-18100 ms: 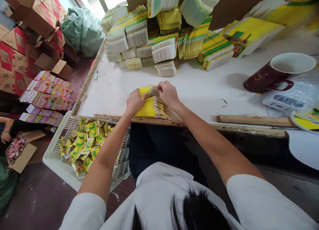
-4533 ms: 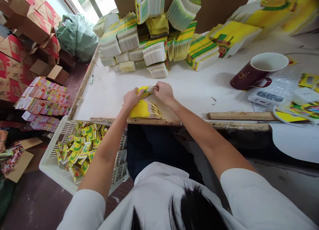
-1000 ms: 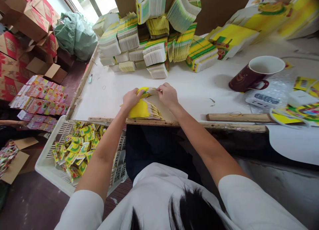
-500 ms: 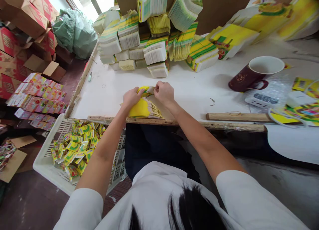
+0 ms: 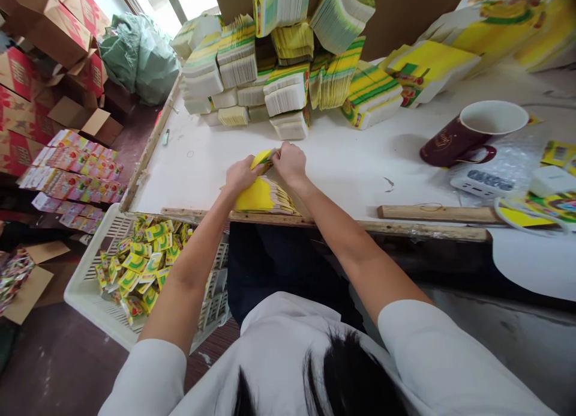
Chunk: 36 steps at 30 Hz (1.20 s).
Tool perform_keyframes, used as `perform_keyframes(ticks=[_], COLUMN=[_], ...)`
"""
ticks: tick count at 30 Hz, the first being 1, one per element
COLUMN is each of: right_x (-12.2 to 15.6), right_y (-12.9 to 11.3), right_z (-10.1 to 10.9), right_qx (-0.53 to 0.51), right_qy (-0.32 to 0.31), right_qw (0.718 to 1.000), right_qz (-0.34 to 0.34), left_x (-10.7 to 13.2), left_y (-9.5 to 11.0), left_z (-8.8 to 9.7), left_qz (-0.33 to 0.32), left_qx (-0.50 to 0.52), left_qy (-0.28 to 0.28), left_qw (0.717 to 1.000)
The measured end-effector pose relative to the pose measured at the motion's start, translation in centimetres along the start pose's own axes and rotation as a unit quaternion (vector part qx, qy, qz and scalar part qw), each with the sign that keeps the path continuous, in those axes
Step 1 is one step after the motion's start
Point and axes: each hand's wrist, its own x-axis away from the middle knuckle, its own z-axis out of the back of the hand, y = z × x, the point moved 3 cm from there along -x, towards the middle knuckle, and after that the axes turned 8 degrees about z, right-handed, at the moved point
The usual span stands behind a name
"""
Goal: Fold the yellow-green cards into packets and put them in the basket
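Note:
A small yellow-and-green printed paper packet (image 5: 261, 159) is held up between my two hands, just above the table. My left hand (image 5: 241, 174) pinches its left side. At its right end, the fingers of my right hand (image 5: 290, 161) are closed on the packet's edge; the fingertips are partly hidden. Right below both hands, a fanned stack of flat yellow packets (image 5: 255, 197) lies by the wooden strip at the table's front edge, its brownish ends facing right.
Piled bundles of printed packets (image 5: 288, 98) stand at the back of the white table (image 5: 342, 164). To the right are a dark red mug (image 5: 450, 137), a power strip (image 5: 479, 182) and a wooden stick (image 5: 441, 214). A white basket (image 5: 81, 290) of yellow packets sits below left.
My right hand has moved slightly left, closer to my left hand, at the packet's open-looking end. The whole view has shifted a little.

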Motion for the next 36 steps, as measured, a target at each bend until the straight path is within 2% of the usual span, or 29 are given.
perform_keyframes(ticks=[3, 9, 13, 16, 19, 26, 30, 36], right_x=[0.0, -0.2, -0.9, -1.4, -1.5, -1.0, -1.3, -1.4], right_y=[0.3, 2.6, 4.4, 5.1, 5.1, 3.9, 3.9, 4.2], right_z=[-0.1, 0.2, -0.9, -1.6, -1.8, -1.8, -1.9, -1.6], right_qx=[-0.02, -0.024, -0.098, -0.17, -0.213, -0.174, -0.207, -0.186], right_qy=[0.001, -0.008, -0.055, -0.055, -0.044, -0.066, -0.065, -0.068], right_qw=[1.0, 0.996, 0.989, 0.981, 0.974, 0.979, 0.974, 0.978], right_qz=[0.002, 0.091, 0.092, 0.08, 0.064, 0.086, 0.067, 0.068], left_x=[-0.1, -0.1, -0.1, -0.2, -0.2, -0.2, -0.2, -0.1], left_y=[0.0, -0.1, -0.1, -0.1, 0.0, 0.1, 0.2, 0.2], left_z=[0.0, 0.0, -0.1, -0.1, -0.1, 0.0, 0.1, 0.2], left_qz=[0.006, 0.018, 0.01, 0.01, 0.008, 0.015, 0.01, 0.014], left_qx=[0.004, 0.024, 0.036, 0.036, 0.037, 0.029, 0.033, 0.021], left_qy=[-0.005, -0.013, -0.013, -0.015, -0.019, -0.025, -0.031, -0.032], left_qw=[1.0, 0.999, 0.999, 0.999, 0.999, 0.999, 0.999, 0.999])
